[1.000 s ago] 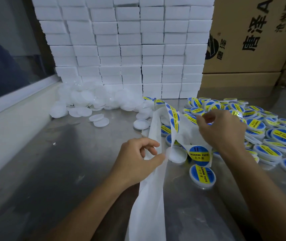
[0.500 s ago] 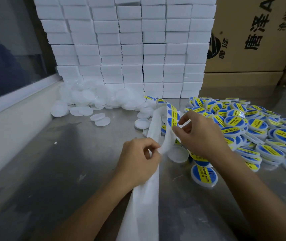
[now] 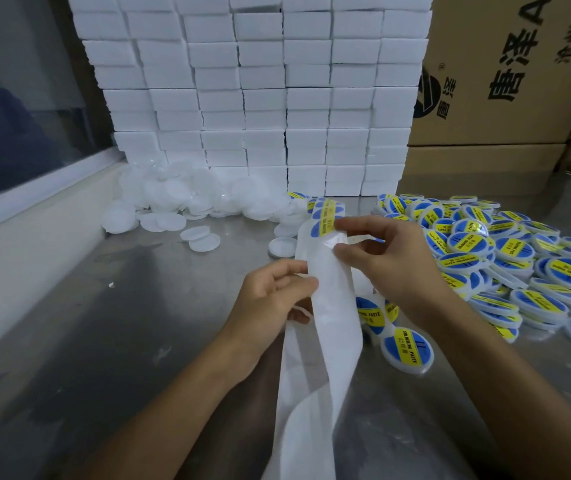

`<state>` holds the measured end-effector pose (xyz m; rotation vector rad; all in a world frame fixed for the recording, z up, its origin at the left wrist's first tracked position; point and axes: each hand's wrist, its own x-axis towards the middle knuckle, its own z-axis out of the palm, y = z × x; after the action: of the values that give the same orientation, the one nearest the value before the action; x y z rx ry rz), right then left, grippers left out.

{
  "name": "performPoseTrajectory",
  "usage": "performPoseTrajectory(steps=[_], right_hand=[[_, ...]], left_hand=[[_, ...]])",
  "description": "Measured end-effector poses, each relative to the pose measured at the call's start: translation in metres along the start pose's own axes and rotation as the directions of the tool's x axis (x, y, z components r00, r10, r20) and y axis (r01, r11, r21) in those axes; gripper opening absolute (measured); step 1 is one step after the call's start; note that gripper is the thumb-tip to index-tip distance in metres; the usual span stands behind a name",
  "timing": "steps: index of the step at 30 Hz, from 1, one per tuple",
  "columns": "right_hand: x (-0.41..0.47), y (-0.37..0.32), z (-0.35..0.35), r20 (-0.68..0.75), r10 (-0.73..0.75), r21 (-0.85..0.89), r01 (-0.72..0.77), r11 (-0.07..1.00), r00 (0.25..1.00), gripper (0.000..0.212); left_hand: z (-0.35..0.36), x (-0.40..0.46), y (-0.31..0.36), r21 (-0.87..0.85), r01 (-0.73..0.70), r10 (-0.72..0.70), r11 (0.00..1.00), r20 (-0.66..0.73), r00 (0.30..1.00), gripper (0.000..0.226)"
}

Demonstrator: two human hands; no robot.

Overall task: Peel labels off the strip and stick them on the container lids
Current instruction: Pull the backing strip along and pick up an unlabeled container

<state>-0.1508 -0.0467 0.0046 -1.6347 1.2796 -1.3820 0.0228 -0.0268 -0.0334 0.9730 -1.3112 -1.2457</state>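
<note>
Over steel table [image 3: 111, 341], left hand [image 3: 270, 299] pinches strip [image 3: 332, 306]; right hand [image 3: 391, 258] pinches label [image 3: 325, 223] above.

Steel table [image 3: 104, 341]; stacked white boxes [image 3: 260, 98]; cardboard cartons [image 3: 506, 98]; window [image 3: 17, 98]

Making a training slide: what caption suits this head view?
Left hand holds the backing strip while right hand pinches a label.
</note>
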Motion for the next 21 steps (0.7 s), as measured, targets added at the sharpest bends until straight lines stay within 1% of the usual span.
performPoseTrajectory(steps=[4, 7, 9, 10, 11, 13, 14, 17, 19, 21], right_hand=[[-0.003, -0.004, 0.005, 0.116, -0.018, 0.085, 0.009, 0.996, 0.993, 0.034], [-0.005, -0.003, 0.012, 0.192, -0.070, 0.105, 0.051, 0.993, 0.979, 0.032], [-0.006, -0.001, 0.016, 0.179, -0.121, 0.056, 0.112, 0.992, 0.976, 0.025], [-0.006, 0.002, 0.018, 0.154, -0.175, -0.018, 0.180, 0.983, 0.972, 0.020], [-0.006, 0.004, 0.019, 0.129, -0.249, -0.123, 0.265, 0.956, 0.960, 0.015], [-0.006, 0.006, 0.021, 0.098, -0.408, -0.328, 0.416, 0.848, 0.908, 0.010], [-0.006, 0.007, 0.021, 0.102, -0.473, -0.390, 0.472, 0.790, 0.875, 0.009], [-0.008, 0.006, 0.022, 0.165, -0.579, -0.451, 0.583, 0.676, 0.798, 0.009], [-0.009, 0.004, 0.022, 0.201, -0.607, -0.462, 0.621, 0.633, 0.769, 0.009], [-0.009, 0.003, 0.022, 0.221, -0.626, -0.463, 0.646, 0.607, 0.748, 0.009]], left_hand=[[-0.004, 0.002, 0.001, -0.072, -0.006, 0.002, 0.997, -0.055, 0.999, 0.036], [-0.005, 0.003, 0.002, -0.094, -0.034, 0.026, 0.995, -0.088, 0.996, 0.019], [-0.006, 0.003, 0.003, -0.095, -0.052, 0.038, 0.994, -0.142, 0.989, 0.014], [-0.007, 0.004, 0.001, -0.074, -0.067, 0.054, 0.995, -0.162, 0.985, 0.014], [-0.008, 0.005, 0.001, -0.045, -0.086, 0.077, 0.995, -0.173, 0.982, 0.015], [-0.007, 0.004, 0.001, 0.039, -0.127, 0.132, 0.991, -0.175, 0.976, 0.022], [-0.006, 0.004, 0.000, 0.091, -0.148, 0.162, 0.985, -0.173, 0.971, 0.024], [-0.005, 0.004, -0.001, 0.268, -0.225, 0.272, 0.937, -0.152, 0.950, 0.010], [-0.005, 0.004, -0.001, 0.370, -0.246, 0.308, 0.896, -0.119, 0.944, 0.033], [-0.003, 0.004, 0.001, 0.394, -0.263, 0.329, 0.880, -0.109, 0.938, 0.040]])
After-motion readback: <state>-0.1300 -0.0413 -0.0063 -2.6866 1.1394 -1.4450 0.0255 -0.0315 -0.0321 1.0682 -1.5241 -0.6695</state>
